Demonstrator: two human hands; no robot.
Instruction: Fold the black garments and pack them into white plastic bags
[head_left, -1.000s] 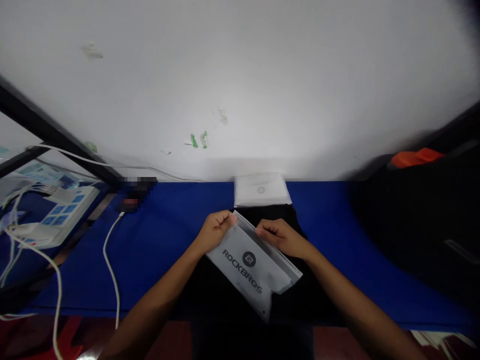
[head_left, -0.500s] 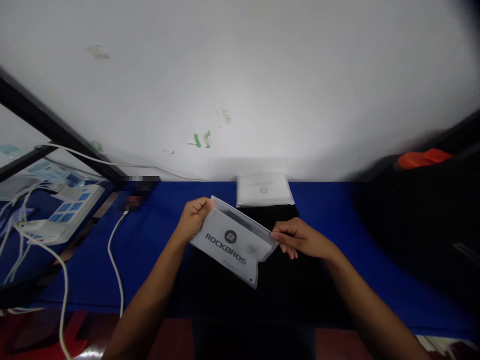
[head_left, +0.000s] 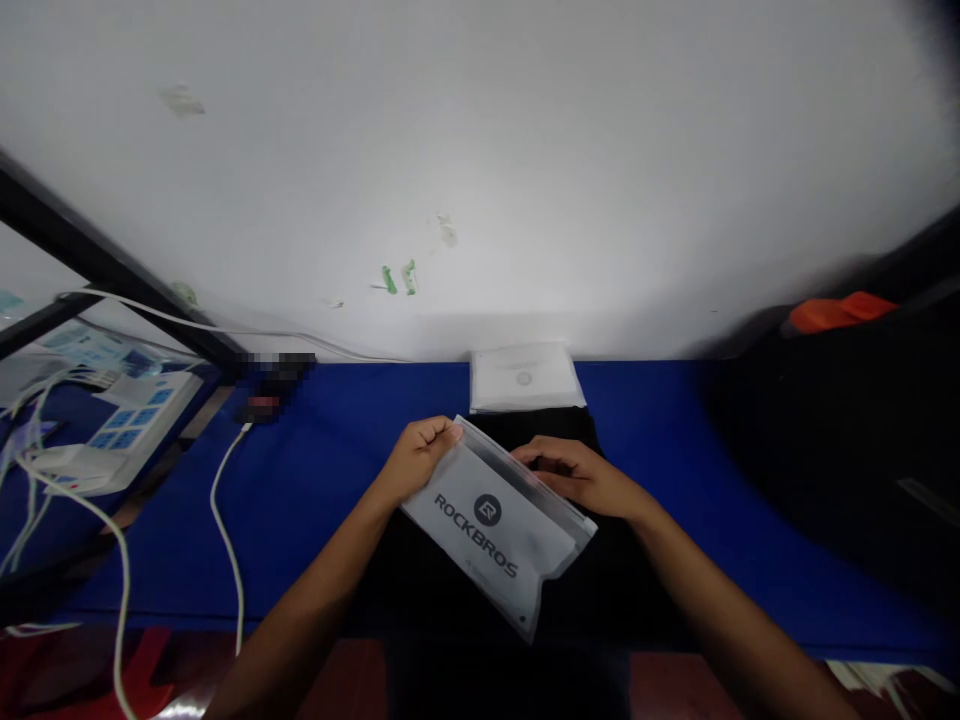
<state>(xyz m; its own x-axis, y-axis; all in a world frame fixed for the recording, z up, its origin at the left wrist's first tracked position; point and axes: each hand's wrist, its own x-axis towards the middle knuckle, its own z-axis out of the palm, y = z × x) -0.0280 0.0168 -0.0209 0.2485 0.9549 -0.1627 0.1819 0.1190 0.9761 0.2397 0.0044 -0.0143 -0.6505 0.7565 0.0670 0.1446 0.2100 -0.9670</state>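
Now the pouch point(head_left: 480, 538) slants lengthwise, down and right from the left hand point(head_left: 418, 460) pinching its upper corner, steeper than before. The right hand point(head_left: 581, 477) has left the far corner for mid-edge, grip unclear.

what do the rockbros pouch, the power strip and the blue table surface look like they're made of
Rockbros pouch: probably thin frosted plastic; it looks matt and cloudy, with a darker, see-through band near its upper edge.
Power strip: likely hard plastic, white and smooth-looking.
Blue table surface: matt; cloth or plastic sheet, I can't tell.
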